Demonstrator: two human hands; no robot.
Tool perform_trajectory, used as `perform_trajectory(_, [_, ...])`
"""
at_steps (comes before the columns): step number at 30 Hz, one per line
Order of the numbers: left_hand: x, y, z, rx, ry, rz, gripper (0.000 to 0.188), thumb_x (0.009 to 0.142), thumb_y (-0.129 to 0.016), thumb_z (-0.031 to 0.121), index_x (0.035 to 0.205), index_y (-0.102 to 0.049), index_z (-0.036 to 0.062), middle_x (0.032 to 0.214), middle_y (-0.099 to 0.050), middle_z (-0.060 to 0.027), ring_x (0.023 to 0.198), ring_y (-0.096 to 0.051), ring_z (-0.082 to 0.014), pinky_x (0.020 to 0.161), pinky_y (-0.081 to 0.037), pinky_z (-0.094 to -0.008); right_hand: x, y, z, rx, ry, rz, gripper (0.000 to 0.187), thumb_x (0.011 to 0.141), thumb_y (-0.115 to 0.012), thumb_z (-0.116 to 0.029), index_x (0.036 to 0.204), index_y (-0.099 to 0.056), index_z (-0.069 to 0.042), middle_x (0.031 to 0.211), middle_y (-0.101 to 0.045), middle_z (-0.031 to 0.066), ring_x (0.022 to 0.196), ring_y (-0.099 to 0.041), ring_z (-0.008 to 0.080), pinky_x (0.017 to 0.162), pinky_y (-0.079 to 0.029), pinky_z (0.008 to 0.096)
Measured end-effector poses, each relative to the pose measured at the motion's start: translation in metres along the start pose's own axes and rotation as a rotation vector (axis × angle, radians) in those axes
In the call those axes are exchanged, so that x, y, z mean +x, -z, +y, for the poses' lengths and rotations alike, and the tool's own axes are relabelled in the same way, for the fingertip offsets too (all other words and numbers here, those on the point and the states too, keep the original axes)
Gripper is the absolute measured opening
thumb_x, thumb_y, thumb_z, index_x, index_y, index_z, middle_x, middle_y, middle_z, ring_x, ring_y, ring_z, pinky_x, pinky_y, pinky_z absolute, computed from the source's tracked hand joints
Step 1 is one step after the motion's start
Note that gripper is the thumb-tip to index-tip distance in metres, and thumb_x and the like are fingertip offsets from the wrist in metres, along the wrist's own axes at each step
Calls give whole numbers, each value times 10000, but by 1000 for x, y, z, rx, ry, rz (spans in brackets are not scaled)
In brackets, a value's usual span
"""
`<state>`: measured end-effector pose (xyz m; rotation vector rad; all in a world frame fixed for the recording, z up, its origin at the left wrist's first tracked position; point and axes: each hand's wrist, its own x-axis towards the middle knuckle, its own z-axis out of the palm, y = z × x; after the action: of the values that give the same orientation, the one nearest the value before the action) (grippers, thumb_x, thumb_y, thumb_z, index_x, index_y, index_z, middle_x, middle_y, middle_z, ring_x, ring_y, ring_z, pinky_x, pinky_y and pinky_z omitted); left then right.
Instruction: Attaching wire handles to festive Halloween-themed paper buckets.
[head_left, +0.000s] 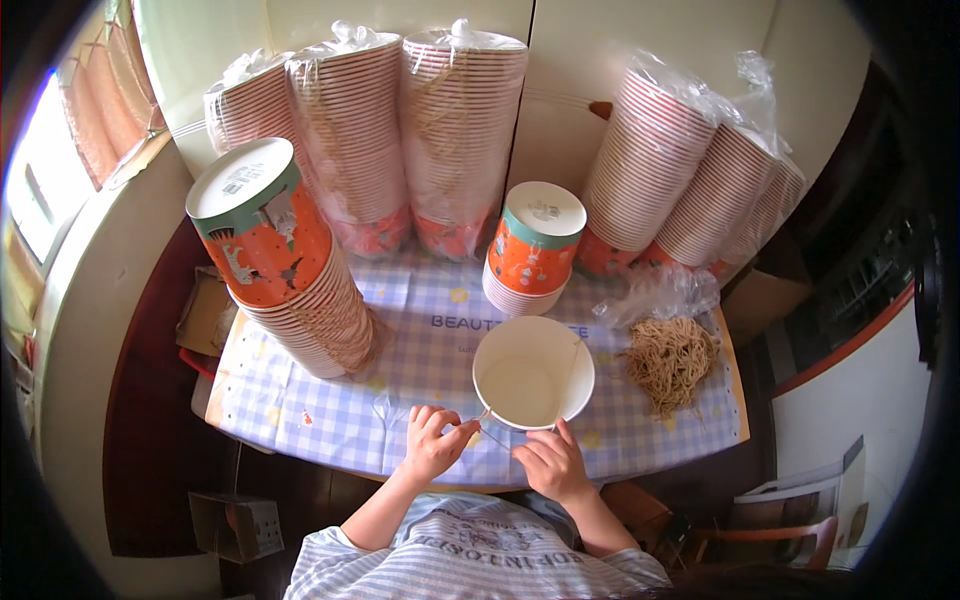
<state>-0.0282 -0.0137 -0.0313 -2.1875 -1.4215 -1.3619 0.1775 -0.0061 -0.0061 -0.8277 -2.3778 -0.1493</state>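
A white-lined paper bucket (525, 375) stands with its open mouth toward me at the middle of the table's near part. My left hand (436, 440) is at its near left, thumb and fingers pinched on a thin cord (484, 413) by the rim. My right hand (552, 460) is closed at the near right rim, fingertips against the bucket. A light strand runs down inside the bucket's right wall toward those fingertips. Between both hands stretches a thin dark line, too fine to identify. To the right lies a tangled heap of tan cords (670, 362).
Upside-down orange-and-green bucket stacks stand at left (265, 240) and behind the open bucket (540, 235). Tall plastic-wrapped stacks (460, 130) line the wall, with more wrapped stacks (650, 150) at right. A crumpled clear bag (665, 295) touches the cord heap. A checkered tablecloth (420, 370) covers the table.
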Motion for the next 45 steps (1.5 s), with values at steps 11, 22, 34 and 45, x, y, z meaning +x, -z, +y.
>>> perform_trajectory(11, [-15, -13, 14, -352, 241, -27, 164, 658, -662, 6, 789, -605, 85, 749, -558, -41, 633, -509, -195, 569, -401, -304, 1, -15, -41, 38, -167, -31, 159, 698, -621, -134, 854, -599, -117, 798, -556, -38, 812, -522, 128, 700, -353, 321])
perform_trajectory(22, [-34, -19, 16, -1386, 961, -218, 93, 810, -521, 25, 874, -584, -1, 907, -559, -53, 816, -517, -127, 738, -406, -254, 4, -19, -42, 112, -196, 18, 136, 681, -624, -115, 814, -592, -109, 776, -552, -26, 787, -530, 141, 701, -369, 324])
perform_trajectory(34, [-35, -19, 19, -1657, 1209, -169, 28, 803, -590, 61, 782, -596, 42, 840, -570, -31, 794, -524, -121, 719, -411, -262, -1, -18, -40, 129, -186, 17, 106, 671, -621, -132, 768, -579, -122, 727, -538, -33, 770, -522, 135, 707, -359, 336])
perform_trajectory(45, [0, -20, 0, -1460, 1169, -167, 50, 795, -616, 76, 796, -605, 27, 753, -586, 1, 682, -485, -47, 622, -377, -197, -8, -17, -33, 205, -125, 49, 63, 644, -605, -109, 683, -558, -123, 665, -531, -34, 727, -525, 141, 695, -357, 339])
